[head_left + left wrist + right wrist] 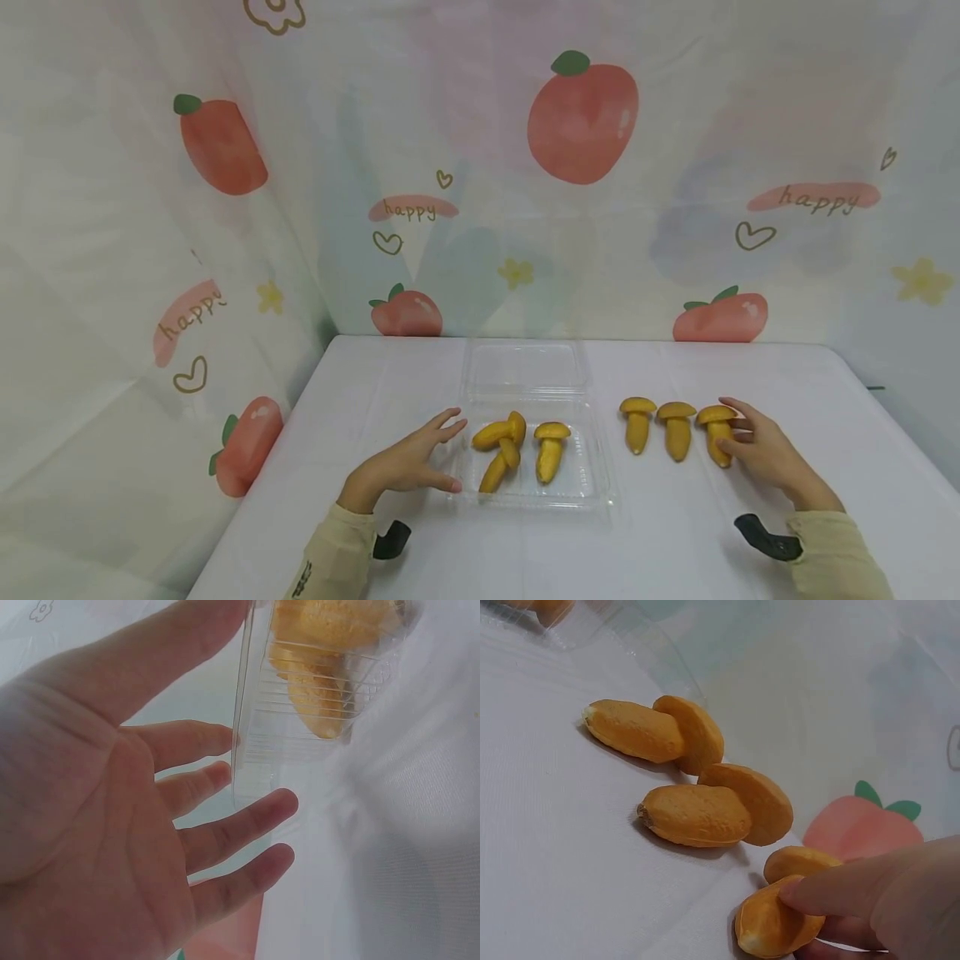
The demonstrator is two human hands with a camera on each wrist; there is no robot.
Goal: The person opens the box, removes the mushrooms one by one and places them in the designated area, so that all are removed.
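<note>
My left hand (411, 458) is spread beside the left rim of a clear plastic clamshell box (604, 492), its fingers relaxed and touching or nearly touching that rim. Inside the box lie several yellow-brown mushrooms, among them a single mushroom (550, 454) on the right and a crossed group (501, 446) on the left. At the right, my right hand (765, 446) pinches the stem of a mushroom (769, 922) between thumb and fingers. That mushroom appears to rest on the table. Two more mushrooms lie beside it, a middle one (677, 432) and a left one (637, 425).
The box's lid (525, 367) is folded back toward the rear of the white table (660, 533). Behind the table hangs a fruit-printed cloth (480, 108), and another stretch covers the left side. A black strap piece (768, 538) sits at the right wrist.
</note>
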